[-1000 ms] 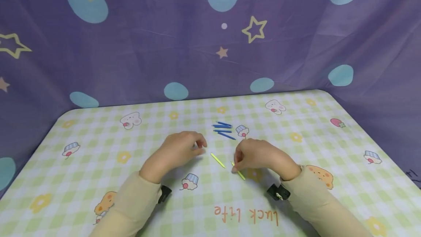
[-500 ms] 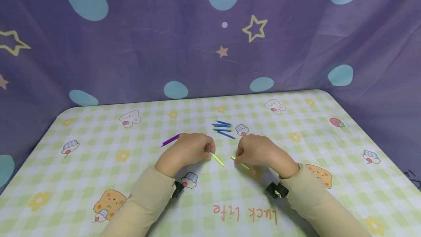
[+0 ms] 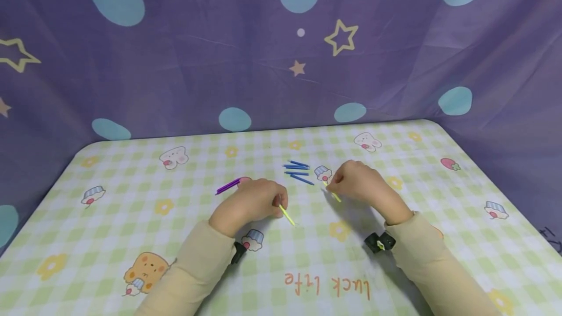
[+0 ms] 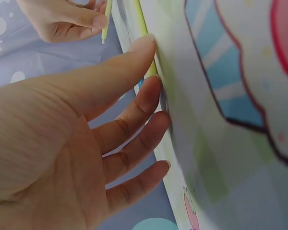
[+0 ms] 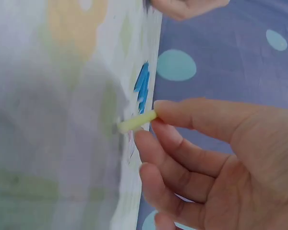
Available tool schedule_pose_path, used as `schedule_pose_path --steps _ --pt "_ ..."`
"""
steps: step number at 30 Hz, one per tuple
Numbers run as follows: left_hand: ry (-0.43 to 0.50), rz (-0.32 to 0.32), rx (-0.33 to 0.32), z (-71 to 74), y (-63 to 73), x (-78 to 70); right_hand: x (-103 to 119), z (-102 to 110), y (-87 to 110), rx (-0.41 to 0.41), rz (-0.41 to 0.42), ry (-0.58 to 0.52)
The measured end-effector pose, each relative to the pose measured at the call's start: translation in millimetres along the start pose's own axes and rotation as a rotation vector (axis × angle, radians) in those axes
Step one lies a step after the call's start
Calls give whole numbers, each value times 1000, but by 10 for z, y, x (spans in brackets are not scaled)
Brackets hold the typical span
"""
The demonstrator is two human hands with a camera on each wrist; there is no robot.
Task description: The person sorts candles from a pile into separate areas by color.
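My left hand (image 3: 256, 202) pinches a thin yellow stick (image 3: 287, 215) between thumb and forefinger, low over the tablecloth; the left wrist view shows this stick (image 4: 141, 17) running up from the fingertips. A second yellow stick (image 3: 336, 196) is pinched by my right hand (image 3: 357, 184), raised above the cloth near the printed cupcake. In the right wrist view that stick (image 5: 138, 121) juts from the thumb tip, the other fingers loosely bent. Several thin blue sticks (image 3: 297, 167) lie side by side between and beyond the hands. Purple sticks (image 3: 227, 187) lie just beyond my left hand.
A green-and-white checked tablecloth (image 3: 210, 282) with printed cartoons and lettering covers the table. Behind its far edge hangs a purple curtain (image 3: 184, 82) with blue dots and stars. A small black device (image 3: 380, 243) sits at the right cuff, another (image 3: 238, 252) at the left.
My left hand has moved right onto the nearer yellow stick and gripped it, uncovering the purple sticks. My right hand has picked up the other yellow stick and carried it away and rightward.
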State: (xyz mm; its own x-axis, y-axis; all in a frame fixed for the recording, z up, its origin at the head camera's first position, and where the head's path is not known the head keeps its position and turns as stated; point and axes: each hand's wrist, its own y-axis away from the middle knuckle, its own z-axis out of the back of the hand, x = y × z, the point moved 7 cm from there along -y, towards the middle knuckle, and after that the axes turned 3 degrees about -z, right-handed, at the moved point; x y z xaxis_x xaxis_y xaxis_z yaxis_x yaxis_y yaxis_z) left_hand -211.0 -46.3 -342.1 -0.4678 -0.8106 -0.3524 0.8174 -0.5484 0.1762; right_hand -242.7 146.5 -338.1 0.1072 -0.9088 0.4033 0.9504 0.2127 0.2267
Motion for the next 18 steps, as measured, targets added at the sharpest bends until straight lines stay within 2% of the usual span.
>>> schedule_pose_path --steps 7,18 --pt "-13 -8 -9 16 7 -16 -145 18 -75 -17 -88 13" --pt "41 -17 -7 5 8 -37 -218 23 -110 -34 -124 -1"
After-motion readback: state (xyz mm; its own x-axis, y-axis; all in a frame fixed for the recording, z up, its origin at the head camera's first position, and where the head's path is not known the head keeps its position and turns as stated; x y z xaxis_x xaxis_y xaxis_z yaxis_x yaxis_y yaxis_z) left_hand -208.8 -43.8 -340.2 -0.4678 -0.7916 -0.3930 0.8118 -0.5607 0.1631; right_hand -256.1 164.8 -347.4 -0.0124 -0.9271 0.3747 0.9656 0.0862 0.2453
